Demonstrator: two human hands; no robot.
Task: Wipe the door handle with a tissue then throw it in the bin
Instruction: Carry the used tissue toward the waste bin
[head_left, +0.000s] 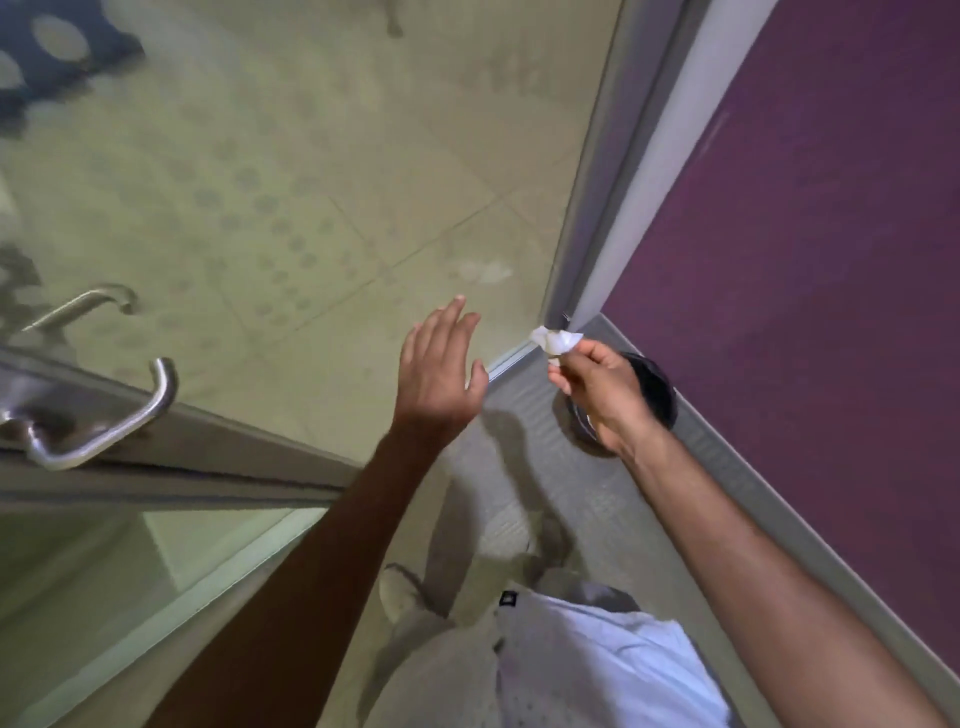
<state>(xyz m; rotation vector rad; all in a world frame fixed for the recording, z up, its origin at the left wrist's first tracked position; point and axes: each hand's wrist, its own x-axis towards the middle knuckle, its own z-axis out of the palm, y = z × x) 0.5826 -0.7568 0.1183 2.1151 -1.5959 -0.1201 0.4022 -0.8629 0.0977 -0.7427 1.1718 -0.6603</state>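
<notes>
A crumpled white tissue (555, 340) is pinched in the fingertips of my right hand (605, 395), which hovers just above a dark round bin (657, 392) on the floor by the purple wall. Much of the bin is hidden behind that hand. My left hand (441, 379) is raised with its fingers spread, holding nothing, to the left of the tissue. The curved metal door handle (111, 423) sits on the glass door at the far left, well away from both hands.
The glass door (260, 208) fills the left and top, with a second handle (83, 304) seen through it. A purple wall (805, 260) with a grey skirting runs along the right. My legs and a shoe (400, 592) stand on the grey mat below.
</notes>
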